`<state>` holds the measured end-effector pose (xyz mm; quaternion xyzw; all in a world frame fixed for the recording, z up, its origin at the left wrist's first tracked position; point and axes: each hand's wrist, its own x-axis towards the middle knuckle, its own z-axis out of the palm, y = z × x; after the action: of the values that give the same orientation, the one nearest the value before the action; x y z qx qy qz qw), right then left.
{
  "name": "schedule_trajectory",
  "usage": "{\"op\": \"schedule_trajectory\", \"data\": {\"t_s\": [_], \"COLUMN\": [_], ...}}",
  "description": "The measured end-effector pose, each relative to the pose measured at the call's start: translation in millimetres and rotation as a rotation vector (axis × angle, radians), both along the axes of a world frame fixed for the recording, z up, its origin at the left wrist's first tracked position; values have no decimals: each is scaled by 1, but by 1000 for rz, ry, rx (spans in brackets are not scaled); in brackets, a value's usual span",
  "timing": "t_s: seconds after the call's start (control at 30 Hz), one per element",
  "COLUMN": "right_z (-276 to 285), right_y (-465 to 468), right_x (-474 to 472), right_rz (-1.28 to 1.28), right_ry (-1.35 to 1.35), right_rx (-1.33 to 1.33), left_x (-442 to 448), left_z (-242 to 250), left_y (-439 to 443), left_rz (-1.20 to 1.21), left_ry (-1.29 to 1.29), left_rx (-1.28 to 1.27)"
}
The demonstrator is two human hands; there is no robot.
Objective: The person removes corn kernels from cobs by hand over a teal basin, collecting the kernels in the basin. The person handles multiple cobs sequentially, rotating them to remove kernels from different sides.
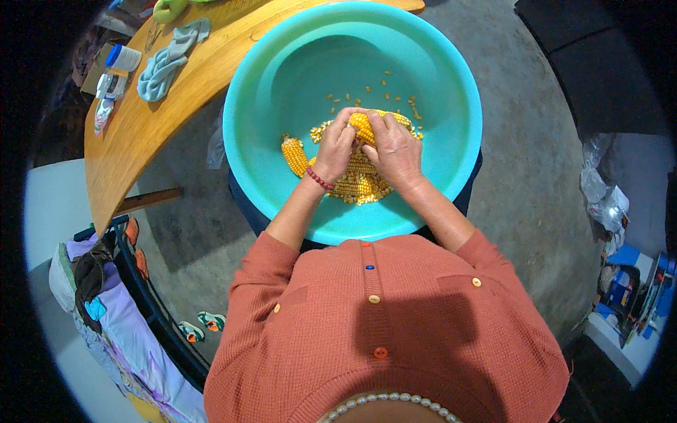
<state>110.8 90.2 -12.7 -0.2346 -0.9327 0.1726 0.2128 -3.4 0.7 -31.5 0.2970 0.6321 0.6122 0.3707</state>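
Note:
A large turquoise plastic basin rests on my lap. Both of my hands are inside its rim, closed around one yellow corn cob. My left hand, with a red bead bracelet at the wrist, grips the cob from the left; my right hand holds it from the right, fingers over its top. Beneath and behind the hands lie several more cobs and a heap of loose kernels. One whole cob leans at the left of the heap. Single kernels are scattered over the basin's far floor.
A curved wooden table stands at the upper left, bearing a grey-blue cloth, a jar with a blue lid and a green fruit. A bed and shoes are at lower left. Plastic bags lie at right.

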Motion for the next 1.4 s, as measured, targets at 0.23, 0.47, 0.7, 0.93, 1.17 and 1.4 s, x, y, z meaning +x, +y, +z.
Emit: {"op": "schedule_trajectory", "data": {"t_s": [0.23,0.47,0.7,0.93,1.17,1.4], "right_z": [1,-2,3,1,3,5], "right_y": [3,3,2,7,6,5], "right_x": [-1,1,3,1,3,1], "right_rz": [32,60,83,72,94,69], "right_ry": [120,68,-29,98,52,101], "right_rx": [-39,30,33,-41,-11,-55], "left_x": [-5,-7,-6,-9,-4,-7], "left_z": [11,13,11,22,11,16], "left_y": [1,-2,-3,-3,-4,-4], "left_rz": [3,-38,10,3,47,43], "left_ry": [-182,-99,-93,-247,346,-75], "left_rx": [34,-18,-11,12,61,50]}}
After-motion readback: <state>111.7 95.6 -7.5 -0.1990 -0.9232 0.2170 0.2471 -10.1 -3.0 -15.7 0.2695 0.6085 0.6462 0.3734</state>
